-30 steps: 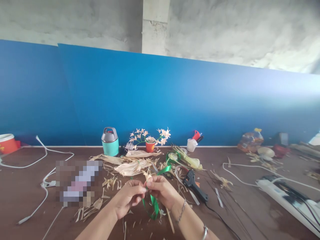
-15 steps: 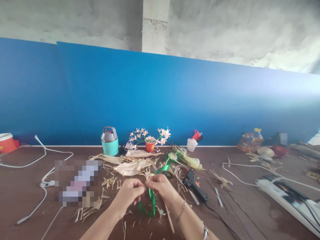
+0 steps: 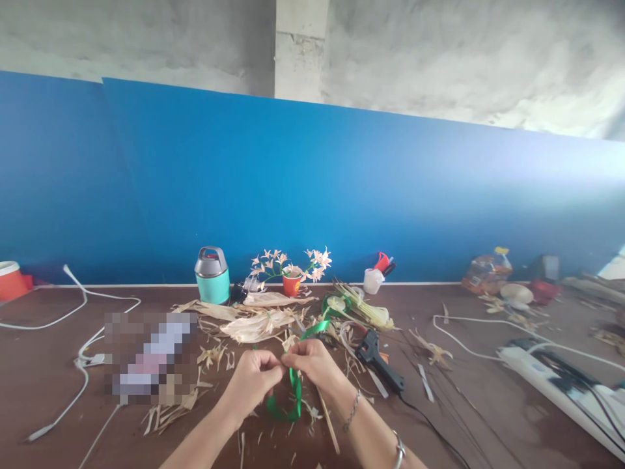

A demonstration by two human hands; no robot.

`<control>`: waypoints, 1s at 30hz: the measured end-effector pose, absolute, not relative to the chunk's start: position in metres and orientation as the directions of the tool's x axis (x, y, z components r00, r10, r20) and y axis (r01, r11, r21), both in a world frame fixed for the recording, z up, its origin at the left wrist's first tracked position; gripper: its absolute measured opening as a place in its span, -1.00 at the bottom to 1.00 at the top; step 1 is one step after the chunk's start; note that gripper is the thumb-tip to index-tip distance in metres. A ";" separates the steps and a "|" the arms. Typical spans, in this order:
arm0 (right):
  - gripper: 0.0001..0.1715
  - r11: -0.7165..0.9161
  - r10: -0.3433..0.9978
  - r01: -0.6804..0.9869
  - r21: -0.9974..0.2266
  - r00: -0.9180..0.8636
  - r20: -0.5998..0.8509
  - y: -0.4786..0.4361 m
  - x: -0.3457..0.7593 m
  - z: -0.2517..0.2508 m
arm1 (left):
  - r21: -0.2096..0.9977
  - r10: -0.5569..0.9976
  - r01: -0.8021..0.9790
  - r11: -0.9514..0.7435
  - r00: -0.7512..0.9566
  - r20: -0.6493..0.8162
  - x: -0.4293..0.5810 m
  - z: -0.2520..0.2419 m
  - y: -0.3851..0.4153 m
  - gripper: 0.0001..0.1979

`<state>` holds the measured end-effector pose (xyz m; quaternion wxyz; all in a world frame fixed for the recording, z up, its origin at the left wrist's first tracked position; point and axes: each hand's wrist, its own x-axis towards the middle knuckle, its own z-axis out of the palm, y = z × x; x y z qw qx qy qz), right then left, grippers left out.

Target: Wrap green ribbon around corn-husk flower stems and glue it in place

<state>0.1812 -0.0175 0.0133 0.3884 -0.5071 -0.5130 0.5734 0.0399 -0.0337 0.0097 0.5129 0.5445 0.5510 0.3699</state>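
My left hand (image 3: 254, 379) and my right hand (image 3: 315, 366) meet fingertip to fingertip above the table, both closed in a pinch. Green ribbon (image 3: 296, 394) runs through the fingers of my right hand and hangs in a loop below. Its upper stretch (image 3: 315, 329) rises behind that hand toward the back. What my left fingers pinch is too small and covered to make out. A pale dried-husk flower (image 3: 289, 341) shows just beyond the fingertips. A thin stick (image 3: 329, 420) is beneath my right wrist.
Dried husks (image 3: 258, 326) and scraps lie beyond my hands, near a flower pot (image 3: 291, 284) and a turquoise flask (image 3: 213, 286). On the right are a black glue gun (image 3: 378, 365) with its cord and a white power strip (image 3: 551, 397). White cables (image 3: 85, 352) cross the left side.
The view has shifted slightly. Both hands stay pinched together, and the pale flower at the fingertips shows less of its petals. The hanging ribbon loop has swung a little left.
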 end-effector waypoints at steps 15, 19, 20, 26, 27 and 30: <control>-0.53 -0.168 0.880 -0.089 -0.982 -0.462 -0.109 -0.014 0.196 0.004 | 0.948 0.888 -0.005 0.320 0.351 -0.298 0.030 0.015 -0.031 -0.86; -0.54 -0.156 0.821 -0.101 -0.983 -0.566 -0.072 -0.016 0.199 0.006 | 0.931 0.833 -0.009 0.366 0.450 -0.323 0.028 0.015 -0.030 -0.87; -0.55 -0.163 0.801 -0.101 -0.982 -0.594 -0.072 -0.016 0.199 0.007 | 0.925 0.819 0.001 0.379 0.466 -0.336 0.028 0.015 -0.030 -0.87; -0.56 -0.246 0.757 -0.162 -0.956 -0.648 -0.085 -0.018 0.202 0.009 | 0.905 0.786 -0.005 0.426 0.497 -0.368 0.029 0.015 -0.033 -0.92; -0.56 -0.247 0.761 -0.177 -0.953 -0.644 -0.078 -0.019 0.203 0.010 | 0.905 0.788 -0.022 0.424 0.502 -0.357 0.029 0.015 -0.033 -0.92; -0.56 -0.245 0.761 -0.192 -0.950 -0.646 -0.066 -0.019 0.205 0.012 | 0.914 0.790 -0.034 0.405 0.515 -0.331 0.030 0.015 -0.033 -0.90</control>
